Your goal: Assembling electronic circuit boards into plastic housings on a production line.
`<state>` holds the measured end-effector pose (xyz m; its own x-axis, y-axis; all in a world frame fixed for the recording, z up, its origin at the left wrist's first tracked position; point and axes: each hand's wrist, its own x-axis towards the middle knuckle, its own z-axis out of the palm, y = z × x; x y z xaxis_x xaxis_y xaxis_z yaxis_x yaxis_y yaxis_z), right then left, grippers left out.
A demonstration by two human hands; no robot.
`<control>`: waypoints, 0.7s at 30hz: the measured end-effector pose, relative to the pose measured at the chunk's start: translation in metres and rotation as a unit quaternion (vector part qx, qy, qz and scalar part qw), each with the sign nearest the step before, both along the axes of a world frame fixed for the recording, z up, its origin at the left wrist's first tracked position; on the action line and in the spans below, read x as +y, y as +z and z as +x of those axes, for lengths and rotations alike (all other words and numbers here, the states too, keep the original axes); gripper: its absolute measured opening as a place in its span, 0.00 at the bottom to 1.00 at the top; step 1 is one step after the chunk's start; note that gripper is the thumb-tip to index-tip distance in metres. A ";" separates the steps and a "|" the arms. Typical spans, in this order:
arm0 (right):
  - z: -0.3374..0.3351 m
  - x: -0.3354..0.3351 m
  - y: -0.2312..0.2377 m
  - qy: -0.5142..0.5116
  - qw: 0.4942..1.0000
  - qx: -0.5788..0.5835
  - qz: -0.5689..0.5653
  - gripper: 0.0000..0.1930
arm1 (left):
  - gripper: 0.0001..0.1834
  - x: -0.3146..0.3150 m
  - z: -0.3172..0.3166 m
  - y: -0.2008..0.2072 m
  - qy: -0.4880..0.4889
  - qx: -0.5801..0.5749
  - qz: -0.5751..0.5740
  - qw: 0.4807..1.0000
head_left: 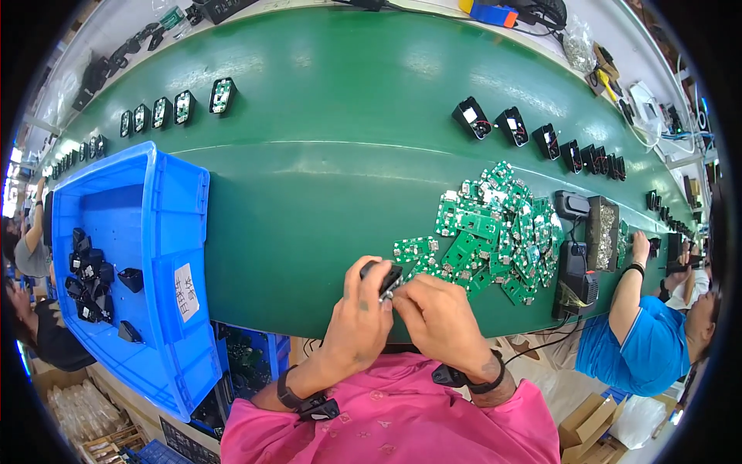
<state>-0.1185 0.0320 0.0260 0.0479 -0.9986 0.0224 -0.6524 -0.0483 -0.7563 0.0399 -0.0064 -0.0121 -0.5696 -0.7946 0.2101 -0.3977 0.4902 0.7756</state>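
1. Housing (393, 277), black: held over the near edge of the green table (325, 100), just left of the board heap.
2. Left hand (357, 325): fingers closed around the housing, gripping it from the left.
3. Right hand (442, 315): fingertips bunched close together at the housing's near right side; whether they pinch a small part cannot be told.
4. Circuit boards (495, 232), green: heaped right of centre, one board (416, 248) lying at the heap's left edge.
5. Blue bin (179, 193), left: contains loose black cases (93, 271).
6. Board-filled cases (222, 96): lined up at far left.
7. Open cases (473, 120): lined up at far right, some showing red wires.
8. Parts tray (592, 232): right of the heap, holding small metallic pieces.
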 end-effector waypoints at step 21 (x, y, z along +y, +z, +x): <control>0.020 0.011 -0.010 -0.159 0.949 -0.266 -0.060 0.07 | 0.35 -0.022 0.005 0.008 -0.011 0.189 0.239 0.952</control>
